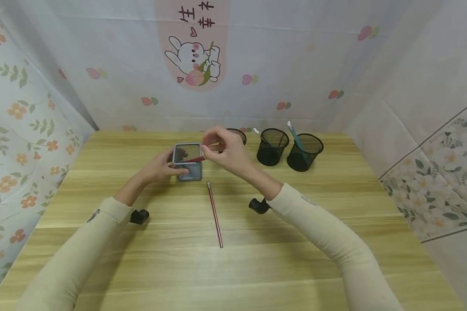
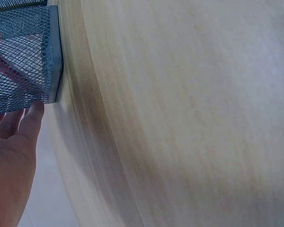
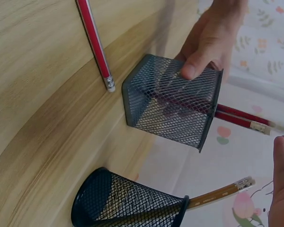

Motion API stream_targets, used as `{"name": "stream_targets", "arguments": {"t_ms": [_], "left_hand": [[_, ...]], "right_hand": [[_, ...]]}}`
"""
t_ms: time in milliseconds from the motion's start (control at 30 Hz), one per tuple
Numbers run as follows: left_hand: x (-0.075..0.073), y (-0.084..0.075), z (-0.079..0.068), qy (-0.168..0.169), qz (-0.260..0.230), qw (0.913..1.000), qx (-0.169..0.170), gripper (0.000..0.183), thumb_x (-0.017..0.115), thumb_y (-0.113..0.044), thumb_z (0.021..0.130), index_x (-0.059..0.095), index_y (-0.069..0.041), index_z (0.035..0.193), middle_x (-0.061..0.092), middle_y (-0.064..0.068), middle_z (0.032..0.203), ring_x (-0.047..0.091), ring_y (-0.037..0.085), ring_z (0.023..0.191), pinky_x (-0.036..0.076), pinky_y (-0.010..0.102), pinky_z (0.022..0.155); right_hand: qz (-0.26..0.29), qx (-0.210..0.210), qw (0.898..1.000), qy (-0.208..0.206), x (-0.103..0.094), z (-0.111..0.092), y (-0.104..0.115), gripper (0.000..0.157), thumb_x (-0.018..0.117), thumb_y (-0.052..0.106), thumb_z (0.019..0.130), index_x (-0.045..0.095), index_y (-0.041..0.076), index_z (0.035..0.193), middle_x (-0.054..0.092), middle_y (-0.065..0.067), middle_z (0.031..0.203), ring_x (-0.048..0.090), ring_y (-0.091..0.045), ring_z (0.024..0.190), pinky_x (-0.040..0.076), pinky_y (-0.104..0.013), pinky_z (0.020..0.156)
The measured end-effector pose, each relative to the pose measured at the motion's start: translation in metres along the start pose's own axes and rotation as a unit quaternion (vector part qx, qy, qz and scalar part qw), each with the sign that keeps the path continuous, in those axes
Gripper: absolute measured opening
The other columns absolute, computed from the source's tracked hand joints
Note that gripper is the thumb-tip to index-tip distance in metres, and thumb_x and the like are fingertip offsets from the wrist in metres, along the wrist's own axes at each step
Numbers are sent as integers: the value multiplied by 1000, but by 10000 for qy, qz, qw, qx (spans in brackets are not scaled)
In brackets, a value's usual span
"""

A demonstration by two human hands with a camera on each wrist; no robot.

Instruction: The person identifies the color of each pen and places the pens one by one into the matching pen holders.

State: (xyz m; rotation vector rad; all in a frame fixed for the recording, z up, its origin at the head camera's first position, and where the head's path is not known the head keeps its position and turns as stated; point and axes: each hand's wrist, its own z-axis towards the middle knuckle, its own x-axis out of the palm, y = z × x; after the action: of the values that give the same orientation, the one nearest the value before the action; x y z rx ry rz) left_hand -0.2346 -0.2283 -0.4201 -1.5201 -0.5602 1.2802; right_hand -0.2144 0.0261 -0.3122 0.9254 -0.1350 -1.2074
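Observation:
My left hand (image 1: 159, 166) grips a grey square mesh pen holder (image 1: 190, 172), thumb on one side wall and fingers round another. Two red pencils (image 3: 239, 120) stick out of its mouth, white erasers outward; one eraser end is blurred. Close by the mouth is my right hand (image 1: 227, 151), thumb and forefinger bent toward each other. In the right wrist view its fingers (image 3: 282, 161) lie a little apart from the eraser ends, with nothing held. Another red pencil (image 1: 215, 216) lies on the wooden table in front of the holder.
Black round mesh holders stand at the back: one (image 1: 237, 131) partly behind my right hand, with a brown pencil (image 3: 217, 194), one (image 1: 271, 149) with a white-tipped pencil, one (image 1: 303, 155) with a teal pencil (image 1: 295, 136). Behind the table (image 1: 171, 259) hangs a printed curtain (image 1: 272, 52).

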Motion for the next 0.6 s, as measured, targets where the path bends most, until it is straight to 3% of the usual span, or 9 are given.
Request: {"name": "stream_targets", "arguments": {"t_ms": [200,500,600], "left_hand": [[0,0,0,-14,-24,10000,-12,62,77,-12,78,44,5,128,48,23,128,45,37,119,33,54,99],[0,-28,-7,98,-137,9998,-59,58,74,-3,79,42,12,125,45,31,127,43,44,118,32,57,98],[0,-31,-7,121,-85,9999,-58,57,73,-3,80,42,12,125,45,31,127,43,44,117,33,57,98]], "right_hand": [[63,24,10000,55,-2,-2,1,15,62,-10,82,56,-9,96,59,-23,91,63,-27,80,55,-39,71],[-21,19,10000,-93,-7,-7,3,15,61,-11,82,56,-8,96,60,-19,90,63,-27,79,55,-40,69],[-140,69,9997,-200,-9,-9,2,14,62,-11,82,58,-8,95,60,-18,88,62,-25,76,55,-40,66]]}}
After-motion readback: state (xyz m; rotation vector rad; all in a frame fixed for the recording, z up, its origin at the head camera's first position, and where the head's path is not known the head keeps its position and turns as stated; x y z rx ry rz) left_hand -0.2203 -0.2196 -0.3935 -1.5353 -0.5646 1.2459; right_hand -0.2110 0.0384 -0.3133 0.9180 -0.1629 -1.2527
